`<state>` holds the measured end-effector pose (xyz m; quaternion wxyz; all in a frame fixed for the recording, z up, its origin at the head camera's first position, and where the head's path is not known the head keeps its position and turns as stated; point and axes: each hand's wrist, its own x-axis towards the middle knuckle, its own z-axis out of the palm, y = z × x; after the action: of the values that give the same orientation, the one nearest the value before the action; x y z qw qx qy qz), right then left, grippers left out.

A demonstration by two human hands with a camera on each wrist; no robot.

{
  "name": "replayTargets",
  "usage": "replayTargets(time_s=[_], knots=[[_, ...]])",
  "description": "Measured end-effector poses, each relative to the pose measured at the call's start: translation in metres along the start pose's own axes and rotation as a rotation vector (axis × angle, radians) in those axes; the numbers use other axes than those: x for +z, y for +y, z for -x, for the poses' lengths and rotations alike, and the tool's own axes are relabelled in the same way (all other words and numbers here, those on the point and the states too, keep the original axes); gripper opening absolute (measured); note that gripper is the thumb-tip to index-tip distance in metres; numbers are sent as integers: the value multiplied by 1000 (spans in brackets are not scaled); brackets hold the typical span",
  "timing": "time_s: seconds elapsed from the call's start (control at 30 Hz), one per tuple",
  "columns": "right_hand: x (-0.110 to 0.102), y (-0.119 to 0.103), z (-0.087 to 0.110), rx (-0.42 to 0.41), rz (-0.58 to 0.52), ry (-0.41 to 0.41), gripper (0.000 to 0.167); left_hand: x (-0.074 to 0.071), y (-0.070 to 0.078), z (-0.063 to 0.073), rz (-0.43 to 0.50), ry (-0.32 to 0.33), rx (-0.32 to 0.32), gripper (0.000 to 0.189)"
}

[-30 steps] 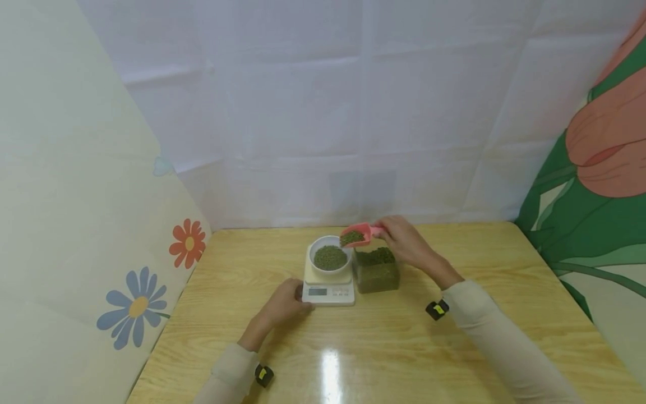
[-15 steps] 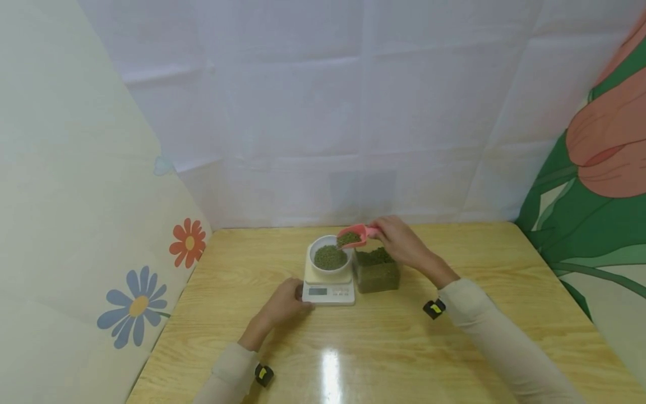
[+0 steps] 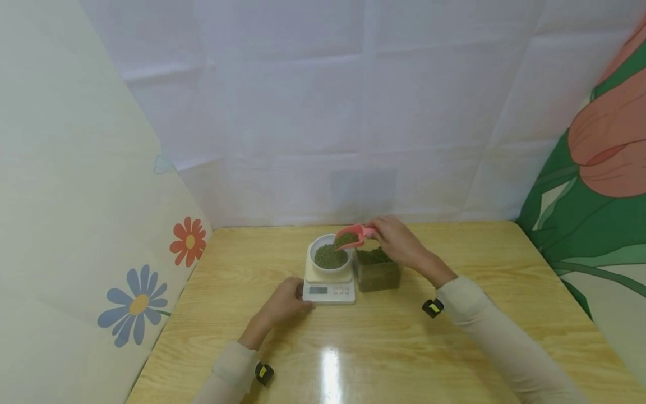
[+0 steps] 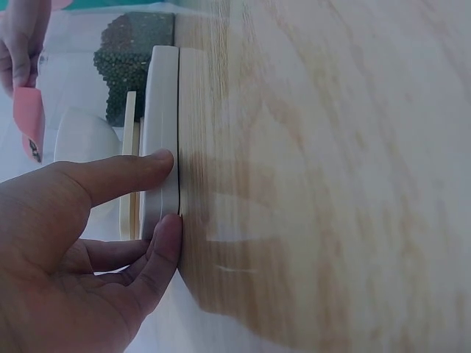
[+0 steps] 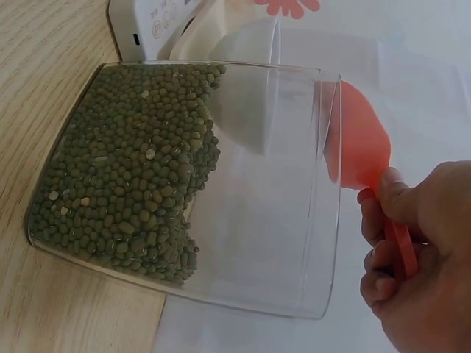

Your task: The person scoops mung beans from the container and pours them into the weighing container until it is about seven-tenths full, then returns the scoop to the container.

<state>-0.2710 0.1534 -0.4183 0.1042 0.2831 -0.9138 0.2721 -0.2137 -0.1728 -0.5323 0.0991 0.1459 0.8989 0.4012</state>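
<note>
My right hand (image 3: 396, 238) grips the handle of a pink scoop (image 5: 360, 140) loaded with green mung beans. The scoop's front overlaps the right rim of a white bowl (image 3: 315, 266), which holds a heap of mung beans (image 3: 330, 257). Beneath the bowl is a white kitchen scale (image 3: 330, 293) with a cream platform; its display is too small to read. My left hand (image 4: 96, 228) holds the scale's near left corner between thumb and fingers. Right of the scale stands a clear container (image 5: 257, 243), partly filled with mung beans (image 5: 132, 169), below my right hand.
The wooden table (image 3: 404, 348) meets a white sheet (image 3: 282, 112) at its back edge. Flower-printed panels rise at the left (image 3: 75, 196) and right (image 3: 605, 224). A black wrist device (image 3: 433, 307) sits at each sleeve.
My right hand has moved the scoop slightly left, so it reaches further over the bowl, its front tipping down a little. The left hand and the scale stay in place.
</note>
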Motion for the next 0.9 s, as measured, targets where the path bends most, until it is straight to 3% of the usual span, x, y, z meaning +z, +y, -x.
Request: replayTargets(time_s=[0.9], knots=[[-2,-13,-1,-11,76,-21,24,0,5,2,-32,8,-11,41]])
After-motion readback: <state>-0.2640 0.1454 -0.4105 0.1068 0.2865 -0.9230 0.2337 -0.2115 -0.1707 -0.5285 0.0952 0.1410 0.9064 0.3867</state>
